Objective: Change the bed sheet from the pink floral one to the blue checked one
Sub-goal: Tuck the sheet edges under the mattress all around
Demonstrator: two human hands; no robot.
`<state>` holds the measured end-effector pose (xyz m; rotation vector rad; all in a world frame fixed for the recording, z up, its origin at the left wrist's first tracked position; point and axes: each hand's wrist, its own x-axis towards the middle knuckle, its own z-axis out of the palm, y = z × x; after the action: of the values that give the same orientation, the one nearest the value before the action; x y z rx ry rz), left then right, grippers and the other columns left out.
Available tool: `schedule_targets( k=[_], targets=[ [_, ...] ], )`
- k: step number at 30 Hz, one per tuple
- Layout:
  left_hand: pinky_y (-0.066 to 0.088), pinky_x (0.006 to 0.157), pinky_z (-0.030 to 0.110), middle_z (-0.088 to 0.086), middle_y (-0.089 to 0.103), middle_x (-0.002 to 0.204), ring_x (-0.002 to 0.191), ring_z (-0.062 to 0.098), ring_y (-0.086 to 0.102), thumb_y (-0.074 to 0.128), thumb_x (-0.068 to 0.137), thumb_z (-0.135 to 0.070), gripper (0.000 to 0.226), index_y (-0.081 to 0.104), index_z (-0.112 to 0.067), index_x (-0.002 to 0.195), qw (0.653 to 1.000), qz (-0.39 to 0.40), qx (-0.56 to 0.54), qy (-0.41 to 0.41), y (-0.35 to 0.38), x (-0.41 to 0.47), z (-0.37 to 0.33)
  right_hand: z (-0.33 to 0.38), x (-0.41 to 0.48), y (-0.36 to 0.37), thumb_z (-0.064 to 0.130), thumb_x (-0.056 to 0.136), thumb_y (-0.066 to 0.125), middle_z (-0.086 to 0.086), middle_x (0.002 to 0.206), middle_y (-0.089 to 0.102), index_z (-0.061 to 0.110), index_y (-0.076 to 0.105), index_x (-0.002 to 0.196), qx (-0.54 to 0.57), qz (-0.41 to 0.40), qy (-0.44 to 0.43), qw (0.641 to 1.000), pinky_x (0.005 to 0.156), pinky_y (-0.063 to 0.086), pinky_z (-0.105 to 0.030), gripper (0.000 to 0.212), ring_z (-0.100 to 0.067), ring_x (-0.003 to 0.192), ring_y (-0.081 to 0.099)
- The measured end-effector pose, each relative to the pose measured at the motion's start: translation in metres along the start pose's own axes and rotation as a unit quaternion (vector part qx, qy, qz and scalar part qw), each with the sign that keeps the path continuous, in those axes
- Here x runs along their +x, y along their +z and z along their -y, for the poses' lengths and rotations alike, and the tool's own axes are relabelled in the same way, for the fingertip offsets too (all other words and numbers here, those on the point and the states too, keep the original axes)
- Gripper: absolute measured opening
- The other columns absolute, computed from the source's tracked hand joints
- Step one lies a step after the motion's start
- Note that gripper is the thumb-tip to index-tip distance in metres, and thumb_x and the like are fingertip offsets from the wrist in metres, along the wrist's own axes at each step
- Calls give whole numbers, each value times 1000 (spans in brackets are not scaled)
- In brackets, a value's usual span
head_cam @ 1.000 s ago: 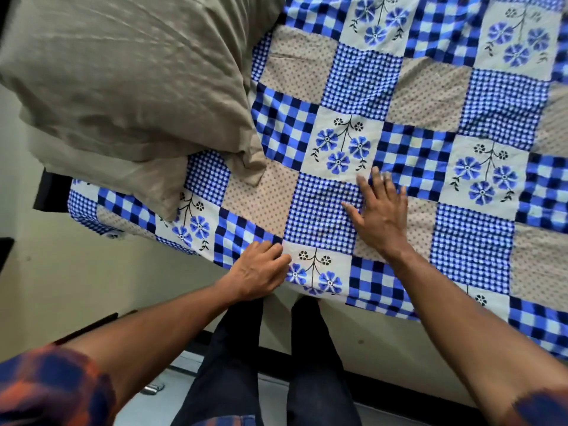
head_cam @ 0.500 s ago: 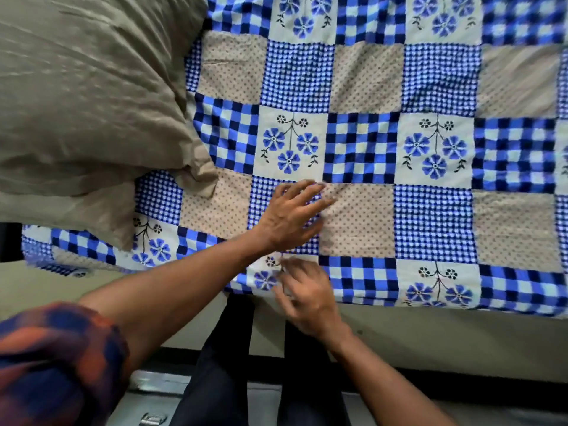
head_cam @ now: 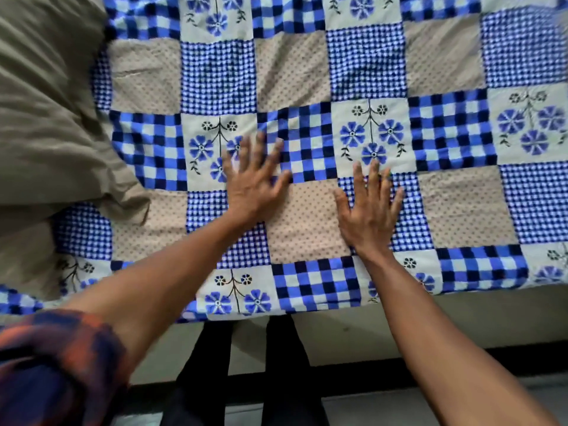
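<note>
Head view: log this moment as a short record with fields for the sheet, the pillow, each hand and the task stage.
sheet: blue checked sheet spread over the bed, near edge hanging over the side
pillow: beige pillow lying on the sheet at the left
left hand: left hand open, palm down, flat on the sheet
right hand: right hand open, palm down, flat on the sheet, apart from the left
pink floral sheet: not in view
stage: blue sheet on; hands placed as if smoothing it

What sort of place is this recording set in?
Most likely a bedroom: a bed's edge covered by a blue checked sheet, a tan pillow at its head, both hands flat on it.
</note>
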<state>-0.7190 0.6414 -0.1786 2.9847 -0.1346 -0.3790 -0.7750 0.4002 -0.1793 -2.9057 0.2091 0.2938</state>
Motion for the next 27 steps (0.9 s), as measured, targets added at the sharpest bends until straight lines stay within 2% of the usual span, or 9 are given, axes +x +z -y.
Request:
schedule_targets(
  k=[3,6,9,12,15,17,20,23,27],
  targets=[
    [-9,117,63,-5,-12,166,153,19,-12,12,97,-68,66,-6,-44,156,992,5,-22,-120,-17,-6,72,-2,-1,-3,69,100,16,0,169,-6,33,0,160,1,-4,3,1000,121,0,-62,72,-22,155,-6],
    [-3,117,66,-3,-4,167,154,22,-7,12,95,-70,72,2,-37,158,968,4,-42,-247,-27,-18,133,5,-2,-4,69,99,18,0,169,-5,33,2,160,20,-6,26,999,120,-1,-64,72,-22,155,-5],
    [0,118,64,4,3,167,154,27,-4,16,95,-67,77,8,-27,159,961,-11,-45,-274,-35,-19,150,23,0,-3,64,101,27,-2,169,1,31,15,159,68,-15,43,997,118,-1,-67,68,-23,155,0],
    [-3,119,63,6,1,167,154,25,-7,19,98,-62,74,8,-22,160,969,-42,-63,-234,-39,-15,113,41,-2,4,59,103,29,0,169,3,31,20,159,70,-24,22,997,119,-3,-65,63,-22,155,2],
    [-7,118,62,0,-13,166,153,24,-11,19,101,-60,68,2,-29,159,994,-28,-44,-91,-29,-26,41,45,-6,9,56,103,30,-2,168,11,26,30,156,77,-39,4,996,120,-3,-63,60,-23,155,6],
    [0,118,65,-2,-13,163,154,26,-1,23,100,-62,69,10,-28,159,999,-17,-28,-5,-17,-41,-10,37,-12,7,52,104,30,-1,167,17,24,38,152,106,-58,11,993,122,3,-60,57,-22,154,11],
    [6,116,67,3,-7,164,153,29,4,25,100,-60,67,16,-27,158,997,15,-22,70,8,-78,-69,20,-29,7,52,104,23,0,168,10,28,26,157,68,-45,-5,997,123,3,-57,59,-21,155,5],
    [3,117,65,4,-8,167,153,25,-8,23,102,-58,65,7,-31,159,996,38,-18,75,25,-104,-79,12,-32,13,54,104,24,0,169,-1,32,9,160,5,-18,-27,999,123,0,-56,62,-21,155,-2],
    [4,116,67,3,-13,161,151,24,-3,23,97,-68,76,2,-26,156,999,24,10,20,20,-106,-34,12,-30,16,52,103,30,0,169,-2,32,9,160,1,-12,-16,1000,123,1,-57,64,-21,155,-2]
  ],
)
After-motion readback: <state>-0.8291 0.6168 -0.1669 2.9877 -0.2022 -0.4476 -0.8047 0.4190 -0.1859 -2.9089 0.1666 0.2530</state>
